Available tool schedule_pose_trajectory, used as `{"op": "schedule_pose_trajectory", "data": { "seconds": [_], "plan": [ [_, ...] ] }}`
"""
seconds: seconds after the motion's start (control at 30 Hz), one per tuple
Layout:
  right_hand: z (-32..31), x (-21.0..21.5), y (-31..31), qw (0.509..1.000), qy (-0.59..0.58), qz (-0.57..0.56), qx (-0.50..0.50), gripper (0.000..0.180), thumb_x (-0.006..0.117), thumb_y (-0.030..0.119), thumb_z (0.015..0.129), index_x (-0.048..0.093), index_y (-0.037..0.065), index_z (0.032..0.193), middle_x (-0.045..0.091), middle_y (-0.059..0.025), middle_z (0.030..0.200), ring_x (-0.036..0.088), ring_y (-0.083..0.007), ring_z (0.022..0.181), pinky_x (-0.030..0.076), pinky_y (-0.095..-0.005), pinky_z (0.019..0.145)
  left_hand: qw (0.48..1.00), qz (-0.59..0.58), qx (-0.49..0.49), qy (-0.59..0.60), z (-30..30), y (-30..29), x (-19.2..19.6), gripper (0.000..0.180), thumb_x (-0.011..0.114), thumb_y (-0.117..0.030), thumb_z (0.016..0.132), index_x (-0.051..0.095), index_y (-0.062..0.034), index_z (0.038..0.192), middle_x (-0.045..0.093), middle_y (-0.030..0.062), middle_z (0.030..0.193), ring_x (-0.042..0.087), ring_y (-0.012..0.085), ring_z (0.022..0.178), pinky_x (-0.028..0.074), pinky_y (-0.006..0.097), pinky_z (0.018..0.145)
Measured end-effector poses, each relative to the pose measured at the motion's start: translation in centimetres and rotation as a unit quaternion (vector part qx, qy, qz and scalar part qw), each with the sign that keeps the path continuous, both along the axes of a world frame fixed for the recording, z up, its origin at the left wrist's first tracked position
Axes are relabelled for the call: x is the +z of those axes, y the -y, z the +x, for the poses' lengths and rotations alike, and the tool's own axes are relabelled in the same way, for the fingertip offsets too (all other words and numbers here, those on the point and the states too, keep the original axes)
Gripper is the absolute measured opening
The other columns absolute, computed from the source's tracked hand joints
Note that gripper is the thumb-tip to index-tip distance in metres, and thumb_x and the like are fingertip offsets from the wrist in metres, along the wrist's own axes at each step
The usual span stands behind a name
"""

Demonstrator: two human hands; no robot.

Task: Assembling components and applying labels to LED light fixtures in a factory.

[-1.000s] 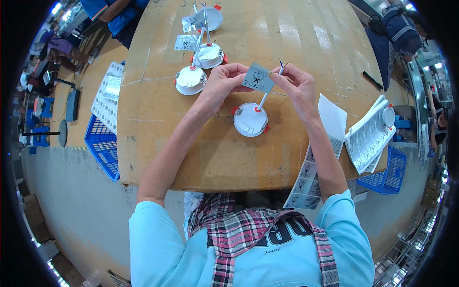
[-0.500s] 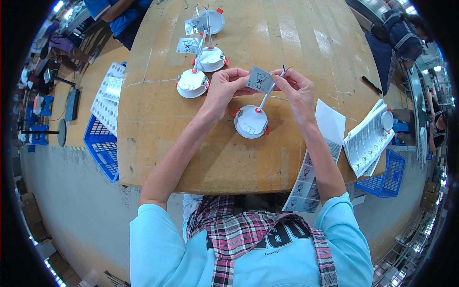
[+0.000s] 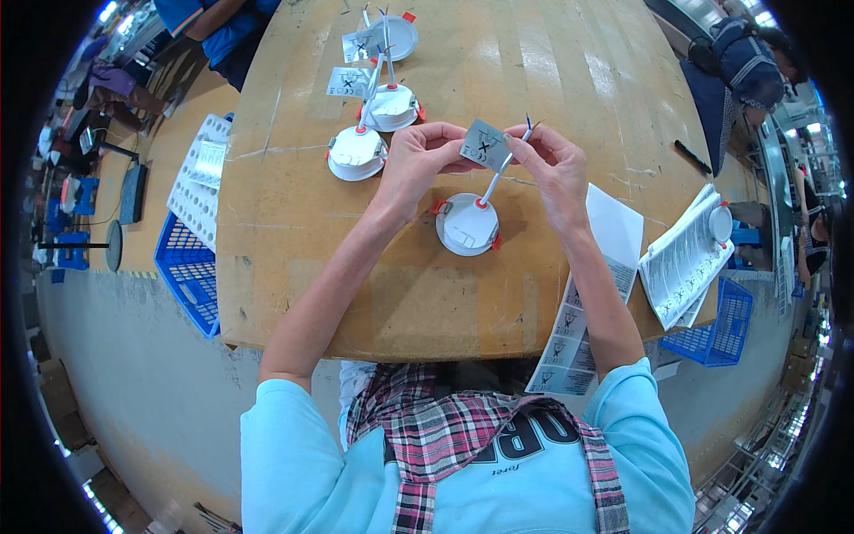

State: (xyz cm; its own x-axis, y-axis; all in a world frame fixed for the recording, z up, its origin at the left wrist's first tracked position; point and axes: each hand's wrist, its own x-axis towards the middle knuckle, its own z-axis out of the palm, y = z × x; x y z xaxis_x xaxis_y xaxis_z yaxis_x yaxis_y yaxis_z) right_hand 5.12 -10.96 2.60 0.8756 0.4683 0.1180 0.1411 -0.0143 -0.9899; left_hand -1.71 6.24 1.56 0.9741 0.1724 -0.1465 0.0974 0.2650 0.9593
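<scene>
A round white lamp fitting (image 3: 468,224) with red side clips lies on the wooden table (image 3: 294,214); a white cable rises from it. My left hand (image 3: 415,163) pinches a small grey label (image 3: 485,146) against that cable. My right hand (image 3: 553,164) grips the cable's upper end (image 3: 517,142), where bare wire tips stick out. Both hands hover just above the fitting.
Three more white fittings (image 3: 356,152) with labelled cables sit at the far left of the table. Label sheets (image 3: 683,258) lie at the right edge, another strip (image 3: 566,343) hangs off the front. Blue crates (image 3: 185,276) stand on the floor left and right. Other people are at the far side.
My hands have barely shifted; the label sits closer against the cable than before. The fitting has not moved.
</scene>
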Motion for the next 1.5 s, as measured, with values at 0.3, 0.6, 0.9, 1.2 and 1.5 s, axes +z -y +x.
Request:
{"op": "schedule_pose_trajectory", "data": {
  "seconds": [0.3, 0.6, 0.9, 1.2, 1.5],
  "plan": [
    [0.0, 0.0, -0.1, 1.0, 0.014, -0.009, -0.008, 0.013, 0.063, 0.011, 0.085, 0.065, 0.0, 0.09, 0.064, -0.0028, 0.081, 0.058, -0.007, 0.074, 0.048, -0.0215, 0.068, 1.0, -0.014, -0.02, 0.015, 0.0, -0.1, 0.2, 0.018, 0.06, -0.011, 0.086, 0.063, 0.0019, 0.098, 0.067, 0.0109, 0.091, 0.067, 0.0171, 0.08, 0.055, 0.029, 0.078],
    [0.1, -0.3, 0.2, 1.0, 0.014, -0.008, -0.006, 0.011, 0.061, 0.01, 0.085, 0.064, 0.0, 0.089, 0.062, -0.0008, 0.08, 0.057, -0.0053, 0.072, 0.045, -0.0203, 0.064, 0.998, -0.011, -0.043, 0.034, 0.0, -0.2, 0.3, 0.022, 0.06, -0.014, 0.087, 0.063, 0.0025, 0.101, 0.067, 0.0117, 0.092, 0.067, 0.0176, 0.081, 0.054, 0.03, 0.08],
    [0.1, 0.1, 0.1, 1.0, 0.009, -0.009, 0.005, 0.011, 0.061, 0.01, 0.085, 0.063, 0.0, 0.089, 0.061, 0.0005, 0.079, 0.054, -0.0037, 0.071, 0.043, -0.0192, 0.063, 0.998, -0.018, -0.047, 0.044, 0.1, -0.5, 0.3, 0.023, 0.06, -0.012, 0.085, 0.063, 0.0024, 0.102, 0.067, 0.0124, 0.093, 0.067, 0.0175, 0.082, 0.054, 0.03, 0.079],
    [0.2, 0.0, 0.1, 1.0, 0.012, -0.025, 0.001, 0.012, 0.062, 0.012, 0.084, 0.063, 0.001, 0.09, 0.06, 0.0007, 0.076, 0.055, -0.0041, 0.072, 0.043, -0.0213, 0.065, 0.997, 0.026, -0.053, 0.058, 0.0, -0.7, 0.5, 0.028, 0.056, -0.016, 0.086, 0.062, 0.0039, 0.105, 0.067, 0.014, 0.094, 0.067, 0.0195, 0.084, 0.054, 0.031, 0.082],
    [0.4, -0.5, 0.3, 1.0, 0.004, -0.017, -0.006, 0.023, 0.063, 0.012, 0.083, 0.059, 0.002, 0.103, 0.057, 0.0012, 0.079, 0.055, -0.006, 0.076, 0.046, -0.0237, 0.073, 0.999, 0.024, -0.02, 0.021, -0.3, -0.3, 1.2, 0.04, 0.053, -0.032, 0.09, 0.063, 0.0039, 0.103, 0.066, 0.0147, 0.094, 0.066, 0.0201, 0.084, 0.054, 0.031, 0.079]
  ]
}}
